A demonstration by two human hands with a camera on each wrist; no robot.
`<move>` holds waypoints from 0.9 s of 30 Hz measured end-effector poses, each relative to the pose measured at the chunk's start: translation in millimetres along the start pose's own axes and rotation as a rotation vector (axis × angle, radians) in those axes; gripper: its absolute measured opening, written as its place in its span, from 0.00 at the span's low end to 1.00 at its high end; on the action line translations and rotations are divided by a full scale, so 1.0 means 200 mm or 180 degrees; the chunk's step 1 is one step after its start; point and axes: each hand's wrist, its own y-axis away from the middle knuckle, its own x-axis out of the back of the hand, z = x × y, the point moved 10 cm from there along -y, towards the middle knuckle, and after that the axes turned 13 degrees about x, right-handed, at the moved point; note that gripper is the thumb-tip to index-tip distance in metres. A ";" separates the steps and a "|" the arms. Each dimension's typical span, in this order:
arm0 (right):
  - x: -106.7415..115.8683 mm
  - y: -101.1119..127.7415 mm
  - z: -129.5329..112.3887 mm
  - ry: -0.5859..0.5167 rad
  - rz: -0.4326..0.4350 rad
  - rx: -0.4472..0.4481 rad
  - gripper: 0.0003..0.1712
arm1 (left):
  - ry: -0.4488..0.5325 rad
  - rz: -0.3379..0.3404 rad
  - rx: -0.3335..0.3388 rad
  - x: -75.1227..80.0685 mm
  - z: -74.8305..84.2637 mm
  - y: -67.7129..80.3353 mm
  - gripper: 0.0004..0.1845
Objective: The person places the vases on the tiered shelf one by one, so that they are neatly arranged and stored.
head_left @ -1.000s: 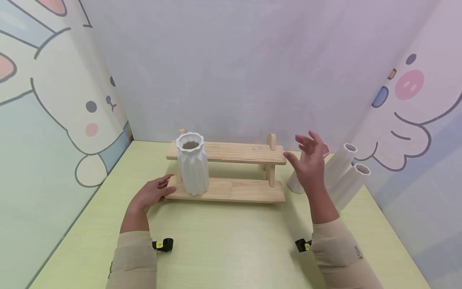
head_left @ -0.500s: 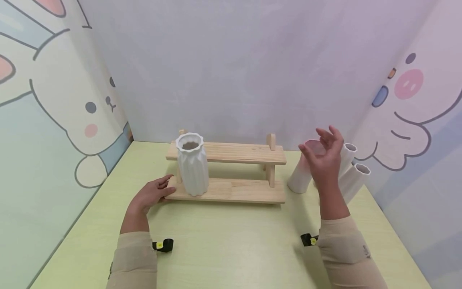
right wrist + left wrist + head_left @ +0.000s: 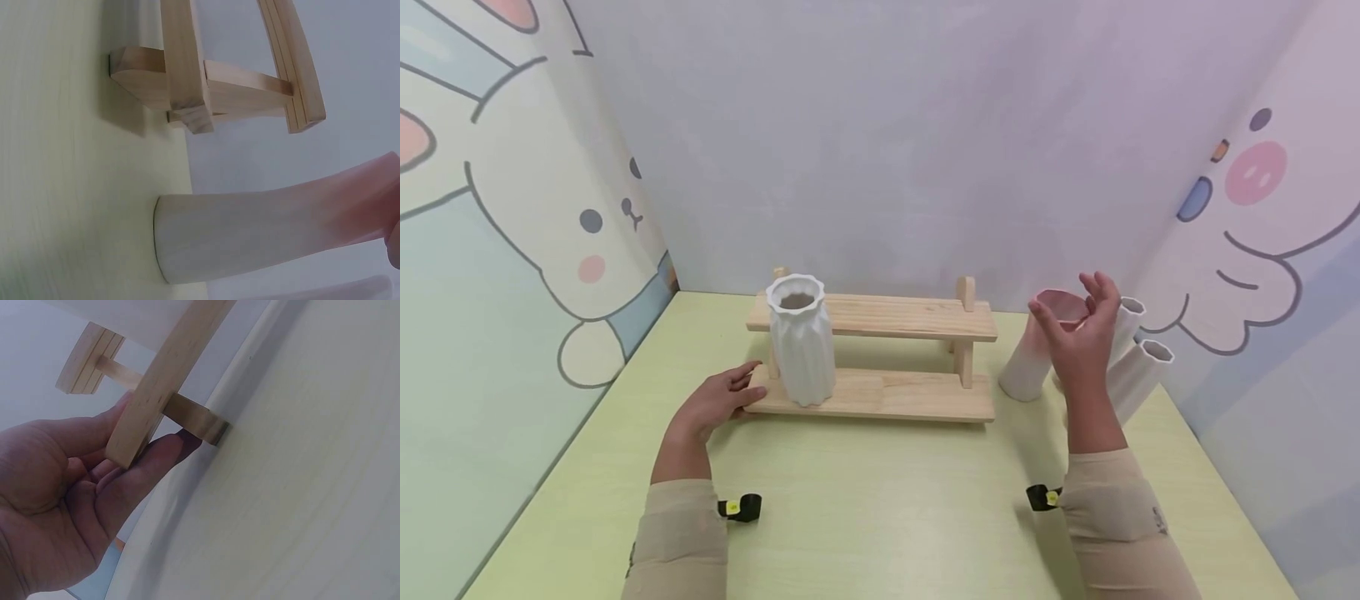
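Note:
My left hand grips the left end of a two-tier wooden shelf, thumb above the lower board and fingers beneath it, as the left wrist view shows. A ribbed white vase stands upright on that board's left part. On the right, my right hand is at the mouth of a pink-and-white vase, its thumb by the rim and its other fingers raised and spread. The right wrist view shows this vase standing on the table, with a fingertip at its pink end.
Two slim white vases stand right of the pink-topped one, partly hidden by my right hand and forearm. The pale green table meets a grey back wall. Cartoon-printed walls rise on both sides. Black wrist devices show beside both sleeves.
My right hand has moved right, from beside the shelf to the pink-topped vase, then lowered slightly to its rim. My left hand stays on the shelf.

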 end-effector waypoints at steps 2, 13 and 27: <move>0.00 0.01 0.06 0.0013 0.0018 -0.0151 0.49 | -0.0017 0.0008 -0.0004 0.00 0.00 0.00 0.40; 0.01 0.08 0.37 -0.0185 0.0119 -0.0638 0.54 | 0.0065 -0.0013 0.0031 0.00 -0.01 -0.01 0.41; -0.03 0.15 0.45 -0.0210 0.0133 -0.0777 0.55 | 0.0075 0.0000 0.0041 0.00 -0.01 0.00 0.41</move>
